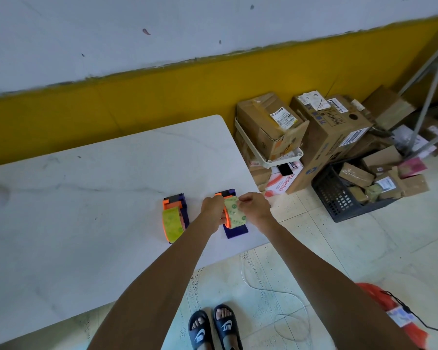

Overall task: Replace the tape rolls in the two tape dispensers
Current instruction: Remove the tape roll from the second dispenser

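White table (86, 198), both hands' fingers (240, 200) pinching tape roll (234, 212)

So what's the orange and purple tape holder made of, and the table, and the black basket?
The tape holder looks like hard plastic: bright flat colours, blocky moulded edges. The table looks like pale stone or a smooth laminate with faint grey veins; I can't tell which. The black basket seems plastic too, with its moulded grid of holes.

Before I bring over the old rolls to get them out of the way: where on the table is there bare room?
Most of the table is bare: everything left of the left dispenser, and the far strip toward the yellow wall band. It is crowded near the right corner, where the left hand and right hand work on the right dispenser.
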